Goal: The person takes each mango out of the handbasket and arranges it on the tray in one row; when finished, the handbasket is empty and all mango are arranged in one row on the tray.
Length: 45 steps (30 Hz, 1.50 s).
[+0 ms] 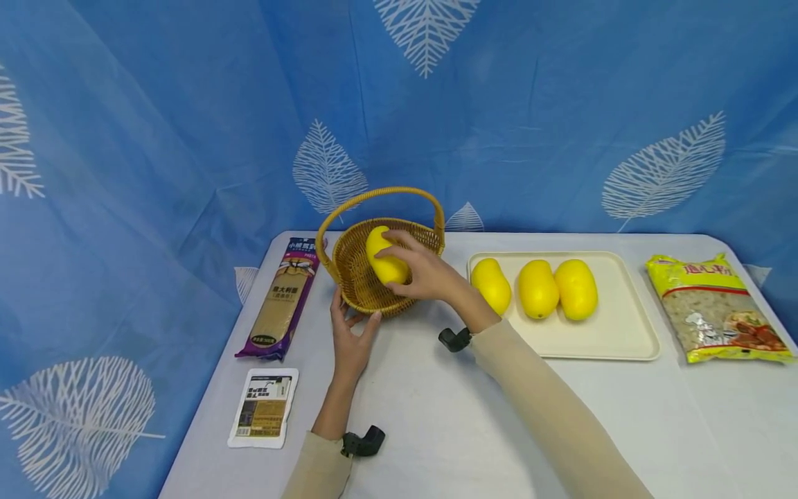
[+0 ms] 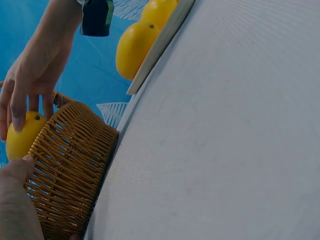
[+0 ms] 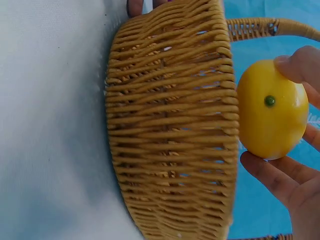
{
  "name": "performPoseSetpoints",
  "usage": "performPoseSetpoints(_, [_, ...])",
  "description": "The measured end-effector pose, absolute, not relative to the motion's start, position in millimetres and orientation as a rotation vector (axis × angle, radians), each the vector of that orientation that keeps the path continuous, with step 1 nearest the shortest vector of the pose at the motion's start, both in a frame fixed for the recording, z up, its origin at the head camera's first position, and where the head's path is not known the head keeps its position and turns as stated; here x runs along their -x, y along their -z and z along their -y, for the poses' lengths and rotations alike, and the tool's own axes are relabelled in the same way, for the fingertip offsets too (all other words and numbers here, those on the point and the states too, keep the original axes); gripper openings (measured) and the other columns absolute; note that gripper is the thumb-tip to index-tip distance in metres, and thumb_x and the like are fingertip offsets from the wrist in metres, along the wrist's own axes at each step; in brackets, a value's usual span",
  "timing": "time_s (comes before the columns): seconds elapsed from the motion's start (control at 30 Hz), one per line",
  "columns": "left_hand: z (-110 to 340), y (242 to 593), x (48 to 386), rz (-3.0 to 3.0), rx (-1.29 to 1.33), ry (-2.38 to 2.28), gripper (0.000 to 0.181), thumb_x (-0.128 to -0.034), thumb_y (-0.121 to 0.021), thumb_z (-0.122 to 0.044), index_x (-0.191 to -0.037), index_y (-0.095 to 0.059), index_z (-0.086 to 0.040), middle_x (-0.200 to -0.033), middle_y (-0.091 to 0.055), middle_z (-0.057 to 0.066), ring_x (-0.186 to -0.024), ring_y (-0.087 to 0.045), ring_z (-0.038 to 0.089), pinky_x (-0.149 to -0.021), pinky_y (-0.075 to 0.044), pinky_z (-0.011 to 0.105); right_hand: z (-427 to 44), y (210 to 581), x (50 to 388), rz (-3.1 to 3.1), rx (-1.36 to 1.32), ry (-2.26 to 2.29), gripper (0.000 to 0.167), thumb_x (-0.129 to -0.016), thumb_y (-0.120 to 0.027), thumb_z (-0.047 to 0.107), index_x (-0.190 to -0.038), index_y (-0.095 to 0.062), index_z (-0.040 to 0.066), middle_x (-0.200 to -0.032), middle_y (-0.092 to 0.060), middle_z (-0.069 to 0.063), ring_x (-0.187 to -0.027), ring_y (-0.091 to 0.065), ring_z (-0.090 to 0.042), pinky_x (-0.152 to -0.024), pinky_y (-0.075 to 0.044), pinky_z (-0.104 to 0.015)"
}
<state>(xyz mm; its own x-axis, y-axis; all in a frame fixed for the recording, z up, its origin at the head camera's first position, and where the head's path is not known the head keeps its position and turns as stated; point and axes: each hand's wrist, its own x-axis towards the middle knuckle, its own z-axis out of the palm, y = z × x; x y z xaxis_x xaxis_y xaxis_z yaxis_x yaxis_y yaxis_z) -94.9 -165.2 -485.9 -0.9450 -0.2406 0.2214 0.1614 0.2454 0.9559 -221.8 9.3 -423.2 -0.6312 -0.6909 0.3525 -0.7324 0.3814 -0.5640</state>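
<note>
Over the mouth of a wicker basket [image 1: 350, 260], my right hand [image 1: 427, 272] holds a yellow mango [image 1: 383, 256] between thumb and fingers. The right wrist view shows this mango [image 3: 272, 110] just above the rim, its green stem spot facing the camera. My left hand [image 1: 350, 346] grips the basket at its near left side; in the left wrist view the thumb [image 2: 22, 167] lies at the rim and a fingertip shows low on the wall. The basket's tall arched handle [image 1: 389, 190] stands upright. Three more mangoes [image 1: 537, 290] lie on a cream tray [image 1: 611, 339] to the right.
Left of the basket lies a purple pasta packet [image 1: 280, 298], with a small white sachet [image 1: 264, 407] nearer me. A yellow bag of pasta [image 1: 720, 308] lies at the far right. Behind the white table [image 1: 430, 416] hangs a blue leaf-patterned cloth [image 1: 530, 138].
</note>
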Motion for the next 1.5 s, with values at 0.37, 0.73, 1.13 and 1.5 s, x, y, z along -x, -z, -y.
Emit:
performPoseSetpoints(0.37, [175,521,105,2.203,-0.117,1.701,0.089,-0.0909,-0.07,-0.014,-0.157,-0.011,-0.021,-0.158,-0.023,0.014,-0.134,-0.039,0.034,-0.103,-0.045,0.05,-33,417,209,2.49,-1.292,-1.096,0.048,-0.083,-0.076,0.022,-0.128,-0.061,0.017,-0.154,-0.035,-0.009,-0.139,-0.04,-0.031,-0.1,-0.05,-0.045])
performPoseSetpoints(0.73, [176,522,104,2.195,-0.112,1.691,0.089,-0.0902,-0.071,-0.015,-0.157,-0.012,-0.021,-0.156,-0.025,0.014,-0.129,-0.043,0.034,-0.102,-0.045,0.05,-77,410,187,2.399,-1.191,-1.116,0.051,-0.08,-0.079,0.017,-0.128,-0.062,0.018,-0.155,-0.034,-0.006,-0.14,-0.039,-0.028,-0.101,-0.051,-0.047])
performPoseSetpoints(1.13, [168,487,93,2.202,-0.099,1.748,0.086,-0.0911,-0.068,-0.009,-0.155,-0.01,-0.003,-0.155,-0.02,0.027,-0.13,-0.039,0.047,-0.104,-0.041,0.059,-141,409,171,2.307,-1.048,-1.04,0.056,-0.07,-0.083,0.006,-0.123,-0.064,0.011,-0.15,-0.04,-0.015,-0.136,-0.043,-0.032,-0.109,-0.035,-0.014])
performPoseSetpoints(1.5, [166,485,95,2.205,-0.092,1.768,0.087,-0.0911,-0.068,-0.009,-0.155,-0.01,-0.001,-0.154,-0.019,0.03,-0.132,-0.037,0.048,-0.104,-0.041,0.059,-215,418,171,2.238,-0.92,-1.01,0.059,-0.09,-0.058,0.051,-0.119,-0.065,0.001,-0.144,-0.043,-0.026,-0.135,-0.04,-0.038,-0.112,-0.029,-0.012])
